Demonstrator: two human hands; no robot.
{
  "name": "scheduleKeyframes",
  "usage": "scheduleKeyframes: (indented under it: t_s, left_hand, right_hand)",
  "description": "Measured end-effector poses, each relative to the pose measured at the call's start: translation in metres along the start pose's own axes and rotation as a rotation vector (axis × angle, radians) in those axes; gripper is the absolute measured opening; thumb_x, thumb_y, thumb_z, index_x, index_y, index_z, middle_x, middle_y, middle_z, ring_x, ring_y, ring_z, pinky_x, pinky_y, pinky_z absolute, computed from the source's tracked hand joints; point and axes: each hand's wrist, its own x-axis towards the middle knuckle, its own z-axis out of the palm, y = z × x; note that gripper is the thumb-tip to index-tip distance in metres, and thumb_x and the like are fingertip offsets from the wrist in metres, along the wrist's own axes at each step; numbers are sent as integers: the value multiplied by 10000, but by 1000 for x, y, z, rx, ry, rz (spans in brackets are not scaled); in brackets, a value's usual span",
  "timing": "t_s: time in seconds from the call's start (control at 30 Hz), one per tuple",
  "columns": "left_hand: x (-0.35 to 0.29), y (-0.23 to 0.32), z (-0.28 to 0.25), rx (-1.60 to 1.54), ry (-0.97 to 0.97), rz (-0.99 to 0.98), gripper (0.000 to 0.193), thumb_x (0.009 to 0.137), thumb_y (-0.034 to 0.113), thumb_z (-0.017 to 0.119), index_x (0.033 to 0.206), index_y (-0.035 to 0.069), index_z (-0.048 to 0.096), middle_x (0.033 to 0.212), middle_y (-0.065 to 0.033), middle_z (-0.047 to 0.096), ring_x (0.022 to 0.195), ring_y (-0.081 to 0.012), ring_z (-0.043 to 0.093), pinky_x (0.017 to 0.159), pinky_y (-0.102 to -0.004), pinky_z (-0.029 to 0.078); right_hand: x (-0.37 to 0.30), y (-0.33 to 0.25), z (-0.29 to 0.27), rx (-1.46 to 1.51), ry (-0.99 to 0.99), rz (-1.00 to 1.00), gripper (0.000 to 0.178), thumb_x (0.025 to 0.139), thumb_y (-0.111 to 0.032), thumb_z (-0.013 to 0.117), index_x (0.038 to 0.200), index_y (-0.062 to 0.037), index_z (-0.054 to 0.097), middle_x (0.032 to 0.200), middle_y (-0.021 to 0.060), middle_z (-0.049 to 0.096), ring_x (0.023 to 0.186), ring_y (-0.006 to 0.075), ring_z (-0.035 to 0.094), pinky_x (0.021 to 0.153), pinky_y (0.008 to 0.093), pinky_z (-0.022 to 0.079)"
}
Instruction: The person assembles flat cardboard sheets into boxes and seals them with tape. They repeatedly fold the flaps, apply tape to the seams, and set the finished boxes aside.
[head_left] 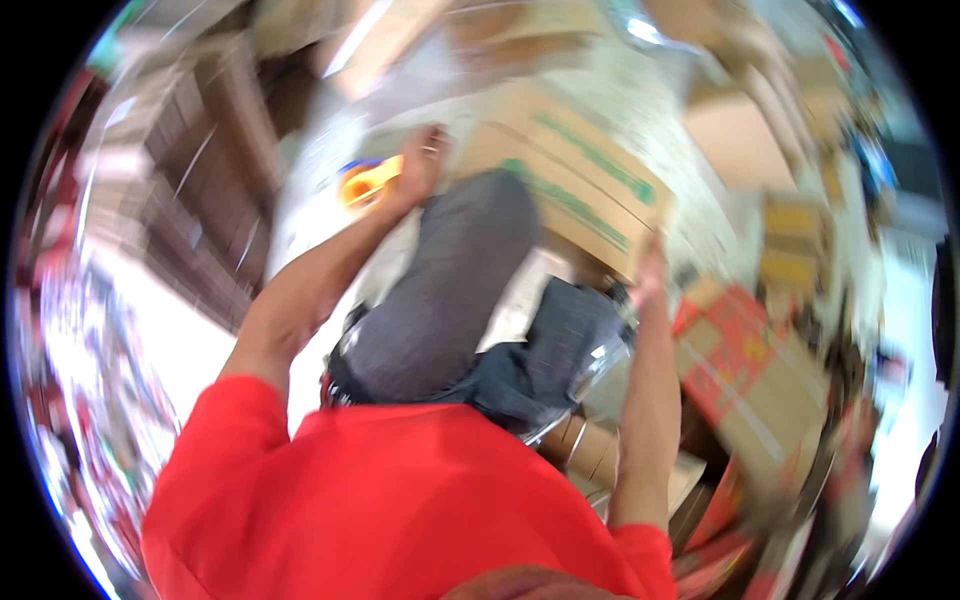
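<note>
A brown cardboard box (570, 165) with green print is in front of me, tilted and blurred by motion. My right hand (650, 270) is at its right end, fingers closed against the near corner. My left hand (422, 165) is close to the box's left end, its fingers smeared; I cannot tell whether it touches the box. Just left of that hand shows an orange-yellow tape dispenser (368, 185) with a blue part, partly behind the wrist. Whether the hand touches it is unclear.
Stacked brown cartons (170, 190) rise on the left. A red and brown carton (750, 375) lies to the right, with more cartons (795, 245) behind it. My bent knee (470, 260) comes between my arms, over a pale floor (670, 130).
</note>
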Motion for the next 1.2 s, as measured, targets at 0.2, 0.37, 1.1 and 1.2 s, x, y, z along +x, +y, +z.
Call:
scheduleKeyframes:
  t_s: [0.2,0.37,1.1,1.2]
  left_hand:
    - [-166,-70,-103,496,21,-158,400,871,187,756,1218,35,629,1151,-169,631,1134,-343,584,972,-471,465]
    - [-141,-79,-107,751,-149,-139,561,850,246,789,1320,53,552,1280,-157,579,1260,-347,510,1035,-498,404]
    - [-22,-258,-204,941,-583,68,395,813,410,815,1047,99,752,1044,-138,764,927,-318,725,768,-439,551]
    - [-39,-277,-180,697,-589,-425,388,963,430,652,1060,59,705,892,-160,769,834,-325,752,733,-476,552]
  right_hand:
    - [-29,-14,48,-112,12,79,657,1094,-580,330,1551,-118,422,1503,83,557,1343,268,560,1094,428,464]
    - [-23,-30,43,-99,28,40,685,1080,-619,362,1557,-132,424,1515,63,553,1344,256,559,1092,425,465]
    - [4,25,9,46,-98,59,587,1091,-485,471,1552,-126,418,1463,105,565,1312,257,578,1084,454,496]
    - [38,10,23,-226,23,-95,616,1078,-511,478,1527,-89,455,1436,123,588,1256,251,601,1059,424,495]
